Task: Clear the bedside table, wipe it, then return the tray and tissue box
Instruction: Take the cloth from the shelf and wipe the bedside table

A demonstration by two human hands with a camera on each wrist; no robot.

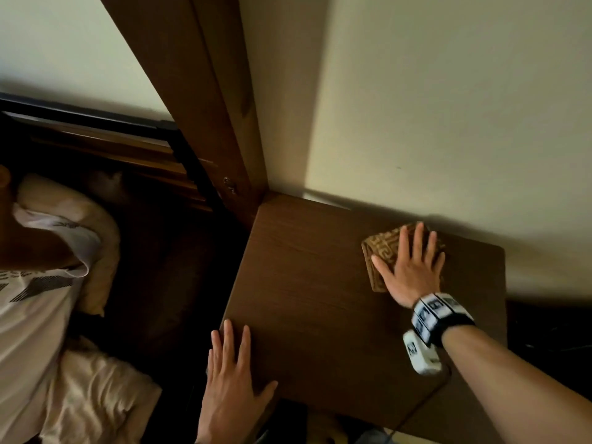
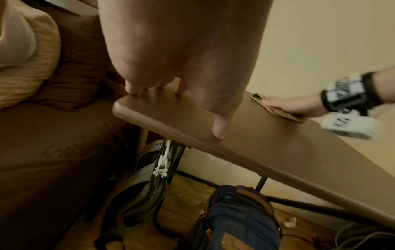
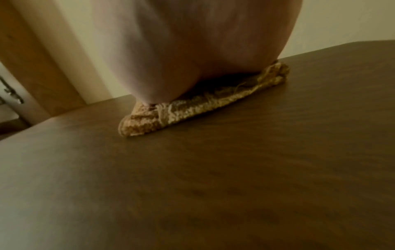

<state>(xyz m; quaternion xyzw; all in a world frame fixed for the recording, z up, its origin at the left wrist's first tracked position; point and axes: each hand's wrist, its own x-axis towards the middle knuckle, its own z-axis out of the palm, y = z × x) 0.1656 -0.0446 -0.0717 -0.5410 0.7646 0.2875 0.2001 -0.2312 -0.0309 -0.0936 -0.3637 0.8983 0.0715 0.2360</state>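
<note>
Brown wood-grain surface (image 1: 314,283): at its near-left corner I see my left hand (image 1: 230,379) resting flat, fingers straight, holding nothing. Toward the far right edge, my right hand (image 1: 411,267) presses flat, fingers spread, on a folded tan patterned cloth (image 1: 381,248) beside the wall.

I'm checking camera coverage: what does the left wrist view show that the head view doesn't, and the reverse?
Only the left wrist view shows the space under the table: a blue backpack, a grey bag and the table's dark metal legs. Only the head view shows the brown wooden post at the table's far corner. Both show the table, the left hand resting flat at its near edge, and the right hand pressing the patterned cloth flat near the wall.
</note>
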